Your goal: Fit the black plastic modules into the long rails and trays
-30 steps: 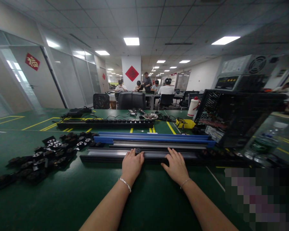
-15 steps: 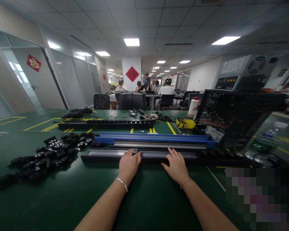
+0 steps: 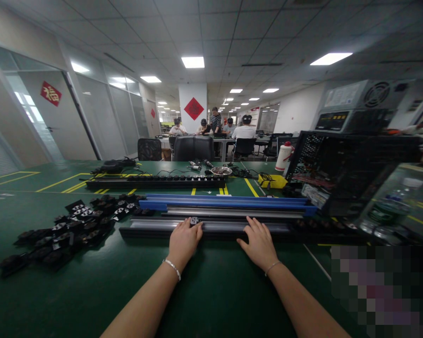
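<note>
A long black channel rail (image 3: 225, 227) with a shiny inner strip lies crosswise in front of me. At its middle, my left hand (image 3: 184, 239) pinches a small dark part (image 3: 195, 220) with a pale cross-like face between thumb and fingers. My right hand (image 3: 257, 241) rests on the rail farther right, fingers spread and holding nothing. Just behind this rail lie a second silvery rail (image 3: 232, 212) and a blue rail (image 3: 225, 201). Several small black parts (image 3: 327, 224) sit along the right end of the near rail.
Left of the rails is a heap of black parts (image 3: 74, 230). A farther black rail (image 3: 155, 182) carries a row of parts. A yellow box (image 3: 273, 180), metal dish (image 3: 221, 171), computer case (image 3: 345, 164) and water bottle (image 3: 391, 206) stand beyond and right. Other people sit at distant desks.
My left hand has slid a little to the left along the rail with the small dark part. The right hand has stayed in place.
</note>
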Tool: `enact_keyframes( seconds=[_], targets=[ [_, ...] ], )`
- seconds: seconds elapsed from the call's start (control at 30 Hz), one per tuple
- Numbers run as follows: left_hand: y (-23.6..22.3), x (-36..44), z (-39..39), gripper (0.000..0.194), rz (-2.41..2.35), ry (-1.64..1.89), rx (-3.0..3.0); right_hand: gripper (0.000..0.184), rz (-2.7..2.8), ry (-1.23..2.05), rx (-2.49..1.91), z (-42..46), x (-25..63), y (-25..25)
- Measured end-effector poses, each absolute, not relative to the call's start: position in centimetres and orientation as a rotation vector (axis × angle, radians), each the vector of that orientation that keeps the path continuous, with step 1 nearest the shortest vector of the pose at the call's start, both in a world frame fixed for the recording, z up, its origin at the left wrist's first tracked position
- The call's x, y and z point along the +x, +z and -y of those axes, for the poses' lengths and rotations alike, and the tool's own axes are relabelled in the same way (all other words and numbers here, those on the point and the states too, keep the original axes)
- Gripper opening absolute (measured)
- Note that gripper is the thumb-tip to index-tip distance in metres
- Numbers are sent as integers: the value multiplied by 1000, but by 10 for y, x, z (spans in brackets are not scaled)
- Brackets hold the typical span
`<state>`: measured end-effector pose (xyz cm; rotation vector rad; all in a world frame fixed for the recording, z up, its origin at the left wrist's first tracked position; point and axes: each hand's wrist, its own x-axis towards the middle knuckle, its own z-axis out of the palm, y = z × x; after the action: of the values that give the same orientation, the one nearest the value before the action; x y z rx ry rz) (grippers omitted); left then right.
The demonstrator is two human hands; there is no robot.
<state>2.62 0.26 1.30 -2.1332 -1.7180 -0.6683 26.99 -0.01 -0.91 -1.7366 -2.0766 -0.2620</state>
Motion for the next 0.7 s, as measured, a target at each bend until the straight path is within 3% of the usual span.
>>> enact_keyframes(
  seconds=[0.7],
  targets=[
    [13,4,-4,31,1695,-628,-2108,23,2075,-277,-1743,1,269,-8]
  ],
)
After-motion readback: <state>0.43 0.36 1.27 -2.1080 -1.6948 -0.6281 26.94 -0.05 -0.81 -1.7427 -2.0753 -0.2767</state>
